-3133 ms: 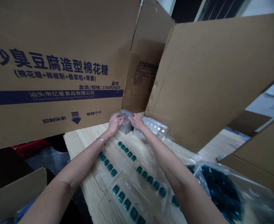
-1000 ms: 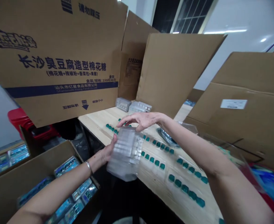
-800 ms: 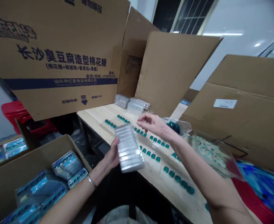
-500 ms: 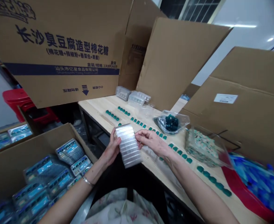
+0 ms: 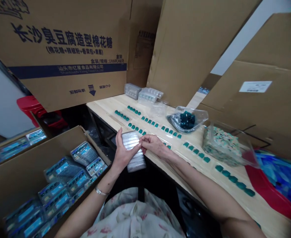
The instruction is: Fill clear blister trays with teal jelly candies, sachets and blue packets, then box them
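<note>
1. Your table [image 5: 103,107] holds rows of green pieces [image 5: 196,151] between its near and far edges.
2. Left of the near edge, an open cardboard box [image 5: 48,152] holds blue packs [image 5: 52,191].
3. Toward the right end, a red tub [image 5: 271,200] holds blue pieces [image 5: 284,178].
4. Beside it, a clear bin [image 5: 208,147] holds pale green pieces [image 5: 224,145].
5. Near the far edge, an open plastic bag [image 5: 200,115] holds dark green pieces [image 5: 187,119].
6. At the near edge, you hold a tilted stack of clear trays [image 5: 136,163].
7. Your left hand [image 5: 124,150] clasps it, thumb across its face; your right hand [image 5: 154,145], back upward, pinches its right edge.
</note>
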`<state>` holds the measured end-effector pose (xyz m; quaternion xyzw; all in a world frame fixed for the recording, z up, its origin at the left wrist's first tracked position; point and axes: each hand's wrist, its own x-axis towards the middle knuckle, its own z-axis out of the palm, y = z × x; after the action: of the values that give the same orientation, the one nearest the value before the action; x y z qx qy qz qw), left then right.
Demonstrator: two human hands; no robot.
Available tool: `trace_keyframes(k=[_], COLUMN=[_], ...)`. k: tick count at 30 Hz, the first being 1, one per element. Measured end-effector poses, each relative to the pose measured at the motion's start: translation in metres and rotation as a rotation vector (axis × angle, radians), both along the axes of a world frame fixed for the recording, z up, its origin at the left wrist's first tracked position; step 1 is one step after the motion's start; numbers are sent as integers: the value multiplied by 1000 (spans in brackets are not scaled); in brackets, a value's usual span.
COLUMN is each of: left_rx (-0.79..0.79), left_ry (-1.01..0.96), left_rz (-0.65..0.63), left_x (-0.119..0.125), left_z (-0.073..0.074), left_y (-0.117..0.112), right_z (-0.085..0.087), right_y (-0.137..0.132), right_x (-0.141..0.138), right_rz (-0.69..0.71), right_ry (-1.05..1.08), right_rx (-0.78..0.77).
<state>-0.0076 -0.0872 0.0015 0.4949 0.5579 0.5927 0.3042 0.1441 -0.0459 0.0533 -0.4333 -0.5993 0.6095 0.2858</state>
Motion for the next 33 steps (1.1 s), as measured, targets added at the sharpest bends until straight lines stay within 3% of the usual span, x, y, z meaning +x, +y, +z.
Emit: trace_keyframes(k=[5, 9, 14, 17, 20, 24, 28, 30, 31, 33], left_rx=[49, 30, -39, -81, -91, -123, -148, -126, -110, -80], left_ry=[243, 275, 143, 51, 16, 0, -12, -2, 5, 22], left_rz=[-5, 7, 5, 5, -1, -18, -20, -22, -24, -26], left_x=[-1, -6, -19, -21, -19, -17, -16, -14, -12, -10], left_z=[13, 11, 1, -1, 2, 6, 8, 9, 11, 13], left_y=[3, 8, 14, 19, 25, 30, 32, 30, 30, 29], right_z=[-12, -17, 5, 27, 48, 69, 76, 69, 62, 44], right_y=[-3, -7, 3, 36, 87, 148, 164, 151, 140, 108], right_x=[-1, 6, 32, 55, 83, 121, 140, 127, 114, 79], right_rz=[35, -42, -145, -258, -377, -682, -818, -798, -707, -354], right_ry=[-1, 4, 107, 191, 262, 116, -40, -120, -157, -192], right_rx=[41, 79, 144, 212, 277, 365, 392, 436, 448, 415])
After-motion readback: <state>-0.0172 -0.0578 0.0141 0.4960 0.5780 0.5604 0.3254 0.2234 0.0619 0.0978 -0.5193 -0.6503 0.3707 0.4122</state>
